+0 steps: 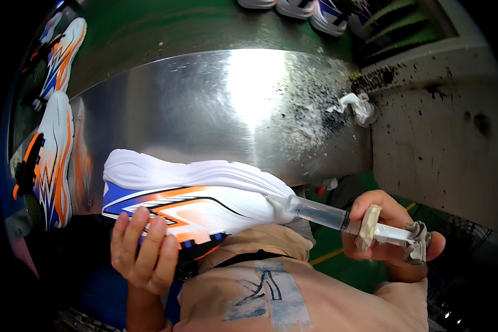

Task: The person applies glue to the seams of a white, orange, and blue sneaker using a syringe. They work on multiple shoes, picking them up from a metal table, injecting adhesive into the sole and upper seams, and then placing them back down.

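- White-blue-orange running shoe [221, 205]: lower centre of the frame, sole toward the top.
- Left hand [144, 252]: holding the shoe's upper.
- Right hand [390, 253]: gripping a clear syringe [321, 214], tip at the shoe's toe.
- Metal desk [177, 110]: centre, crumpled tissue [362, 109] upper right.
- Similar sneakers [56, 149]: left edge.

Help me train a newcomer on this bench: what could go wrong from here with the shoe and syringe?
The syringe, gripped in the right hand, has its tip at the shoe near the toe; a slip might mark the white surface. The left hand steadies the shoe with fingers on its side, so a loosened grip could shift it under the tip. Dark specks dot the metal worktop beyond, so laying the pale shoe there might dirty it.
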Action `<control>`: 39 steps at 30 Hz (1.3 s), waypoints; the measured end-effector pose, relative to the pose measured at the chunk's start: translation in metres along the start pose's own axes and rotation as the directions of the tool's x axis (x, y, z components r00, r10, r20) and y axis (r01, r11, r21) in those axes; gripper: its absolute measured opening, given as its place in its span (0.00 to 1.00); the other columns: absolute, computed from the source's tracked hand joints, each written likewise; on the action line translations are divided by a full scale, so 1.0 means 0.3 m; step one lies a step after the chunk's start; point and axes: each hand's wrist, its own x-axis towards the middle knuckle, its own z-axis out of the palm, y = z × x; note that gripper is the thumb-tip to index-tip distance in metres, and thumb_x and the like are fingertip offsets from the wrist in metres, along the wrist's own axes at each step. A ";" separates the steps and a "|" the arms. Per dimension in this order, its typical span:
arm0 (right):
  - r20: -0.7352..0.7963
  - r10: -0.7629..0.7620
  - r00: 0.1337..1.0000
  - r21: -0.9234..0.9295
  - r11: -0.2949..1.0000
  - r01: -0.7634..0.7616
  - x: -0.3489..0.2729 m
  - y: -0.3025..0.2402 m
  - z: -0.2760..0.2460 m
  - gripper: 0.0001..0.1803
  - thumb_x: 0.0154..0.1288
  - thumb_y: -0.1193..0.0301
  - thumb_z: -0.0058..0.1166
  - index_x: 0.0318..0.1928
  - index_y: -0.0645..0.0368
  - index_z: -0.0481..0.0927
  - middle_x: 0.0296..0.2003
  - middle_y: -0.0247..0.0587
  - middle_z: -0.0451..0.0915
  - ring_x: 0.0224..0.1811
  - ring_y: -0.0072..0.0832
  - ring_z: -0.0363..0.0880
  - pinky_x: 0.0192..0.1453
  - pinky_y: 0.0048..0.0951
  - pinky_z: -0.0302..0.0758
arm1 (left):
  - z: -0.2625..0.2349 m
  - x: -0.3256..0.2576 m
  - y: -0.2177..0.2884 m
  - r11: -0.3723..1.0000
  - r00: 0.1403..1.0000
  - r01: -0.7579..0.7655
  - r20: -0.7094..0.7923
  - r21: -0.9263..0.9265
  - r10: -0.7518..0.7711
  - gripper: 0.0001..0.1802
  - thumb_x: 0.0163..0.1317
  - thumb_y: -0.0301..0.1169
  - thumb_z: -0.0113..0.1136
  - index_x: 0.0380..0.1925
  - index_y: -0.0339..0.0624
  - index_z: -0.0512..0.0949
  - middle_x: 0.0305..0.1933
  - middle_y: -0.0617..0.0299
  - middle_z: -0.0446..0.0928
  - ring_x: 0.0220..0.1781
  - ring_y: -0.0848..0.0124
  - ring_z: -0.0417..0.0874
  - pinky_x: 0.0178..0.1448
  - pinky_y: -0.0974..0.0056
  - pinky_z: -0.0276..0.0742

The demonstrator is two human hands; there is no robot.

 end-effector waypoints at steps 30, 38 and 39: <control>-0.262 -0.239 0.935 0.285 0.906 0.312 0.029 0.276 0.006 0.64 0.40 0.36 0.68 0.66 0.68 0.53 0.44 0.44 0.74 0.40 0.23 0.74 0.39 0.22 0.72 | 0.070 0.570 -0.164 0.711 0.716 0.582 0.663 -0.395 -0.219 0.37 0.26 0.23 0.75 0.45 0.33 0.76 0.36 0.60 0.79 0.38 0.72 0.82 0.46 0.69 0.78; -0.251 -0.425 0.870 0.105 0.881 0.460 0.024 0.285 -0.019 0.62 0.42 0.42 0.72 0.67 0.66 0.52 0.45 0.46 0.74 0.41 0.25 0.76 0.40 0.24 0.75 | 0.081 0.659 -0.217 0.694 0.596 0.647 0.777 -0.315 -0.204 0.40 0.26 0.24 0.79 0.48 0.32 0.75 0.41 0.59 0.78 0.41 0.73 0.82 0.50 0.69 0.79; -0.292 -0.492 0.820 0.053 0.848 0.527 0.019 0.276 -0.033 0.62 0.42 0.43 0.73 0.68 0.65 0.52 0.46 0.46 0.74 0.41 0.25 0.77 0.40 0.24 0.76 | 0.069 0.653 -0.205 0.744 0.603 0.605 0.773 -0.283 -0.197 0.38 0.28 0.26 0.80 0.46 0.33 0.76 0.40 0.59 0.79 0.41 0.72 0.82 0.48 0.69 0.78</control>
